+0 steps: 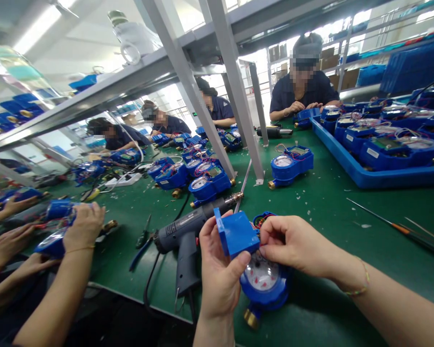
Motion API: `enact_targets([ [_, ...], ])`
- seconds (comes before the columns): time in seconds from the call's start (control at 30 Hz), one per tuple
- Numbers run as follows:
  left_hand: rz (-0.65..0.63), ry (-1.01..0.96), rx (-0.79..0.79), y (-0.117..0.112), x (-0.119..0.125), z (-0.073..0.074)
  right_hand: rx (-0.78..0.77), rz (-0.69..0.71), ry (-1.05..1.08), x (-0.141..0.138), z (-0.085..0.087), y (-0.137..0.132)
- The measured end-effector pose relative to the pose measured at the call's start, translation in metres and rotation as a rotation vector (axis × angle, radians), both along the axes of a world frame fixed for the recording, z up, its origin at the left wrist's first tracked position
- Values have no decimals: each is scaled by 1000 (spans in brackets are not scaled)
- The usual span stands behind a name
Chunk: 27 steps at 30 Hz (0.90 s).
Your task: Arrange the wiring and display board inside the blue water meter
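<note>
Blue cover (239, 232), in L hand (220, 270), R hand (292, 243) at edge

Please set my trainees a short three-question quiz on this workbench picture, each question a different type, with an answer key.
1. Where does the heat gun lie?
A) In the right hand
B) On the green table
C) On the overhead shelf

2. True or false: the left hand grips a flat blue piece.

3. Fill in the blank: the blue tray holds several blue ____ with round dials.

Key: 1. B; 2. True; 3. meters
</note>
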<state>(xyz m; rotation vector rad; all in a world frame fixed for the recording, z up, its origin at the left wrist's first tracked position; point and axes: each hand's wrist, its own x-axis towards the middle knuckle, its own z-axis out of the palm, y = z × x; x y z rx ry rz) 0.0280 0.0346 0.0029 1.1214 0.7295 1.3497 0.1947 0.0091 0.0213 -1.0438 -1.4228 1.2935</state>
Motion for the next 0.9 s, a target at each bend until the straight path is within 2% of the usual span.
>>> enact_targets([
  [0.23, -6, 17, 6, 0, 0, 0, 34, -26, -95, -1, -1, 0],
  [0.9, 11, 2, -26, -1, 0, -2, 73, -103, -141, -6, -7, 0],
])
